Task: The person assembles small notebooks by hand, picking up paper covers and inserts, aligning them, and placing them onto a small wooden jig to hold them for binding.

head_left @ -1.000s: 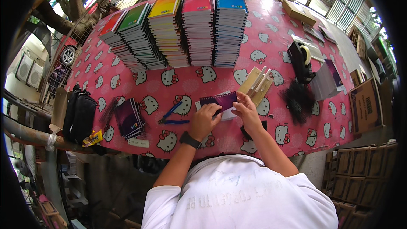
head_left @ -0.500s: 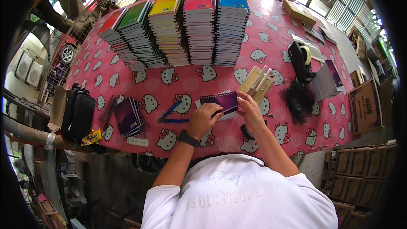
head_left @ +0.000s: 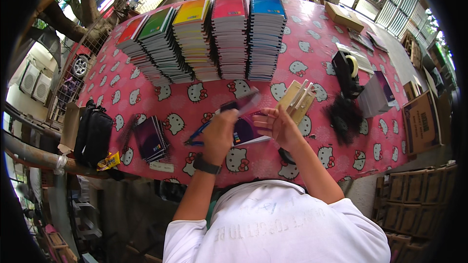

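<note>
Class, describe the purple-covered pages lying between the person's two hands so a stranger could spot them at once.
Start at the pink patterned table, on the side nearest the white shirt. There, between the left hand and right hand, lie the purple-covered pages. Unlike the blurred item the left hand holds, they lie on the table; the other purple pile sits nearer the black bag.

Purple cover [head_left: 246, 101] in L hand [head_left: 219, 129] blurred, blue pliers [head_left: 198, 132] pt. hidden.
</note>
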Demonstrator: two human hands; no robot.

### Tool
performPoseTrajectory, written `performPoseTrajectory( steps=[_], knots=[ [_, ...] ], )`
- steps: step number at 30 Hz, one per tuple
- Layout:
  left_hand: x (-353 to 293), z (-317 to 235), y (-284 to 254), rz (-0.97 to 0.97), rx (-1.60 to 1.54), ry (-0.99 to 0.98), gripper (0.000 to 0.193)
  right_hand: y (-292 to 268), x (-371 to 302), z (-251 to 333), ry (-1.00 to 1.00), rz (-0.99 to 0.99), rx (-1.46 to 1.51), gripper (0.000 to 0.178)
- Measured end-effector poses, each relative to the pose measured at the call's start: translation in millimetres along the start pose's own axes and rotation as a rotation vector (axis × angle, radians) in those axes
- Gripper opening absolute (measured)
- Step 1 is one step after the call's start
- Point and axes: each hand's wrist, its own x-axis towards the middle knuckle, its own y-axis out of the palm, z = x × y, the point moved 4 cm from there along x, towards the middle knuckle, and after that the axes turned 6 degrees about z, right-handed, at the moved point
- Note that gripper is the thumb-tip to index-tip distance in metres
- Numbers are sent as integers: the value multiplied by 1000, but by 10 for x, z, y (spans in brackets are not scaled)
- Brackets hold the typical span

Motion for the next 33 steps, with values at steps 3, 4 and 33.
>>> performPoseTrajectory(
  steps=[3,4,33],
  knots=[
    [-126,-202,149,248,106,239,31,105,39,128,-128,28,-97,27],
    [-141,-202,133,214,151,248,37,107,50,179,-196,-28,-234,25],
    [-111,-284,416,156,121,170,35,-1147,-1017,1077,-561,-1040,-1558,21]
  ],
)
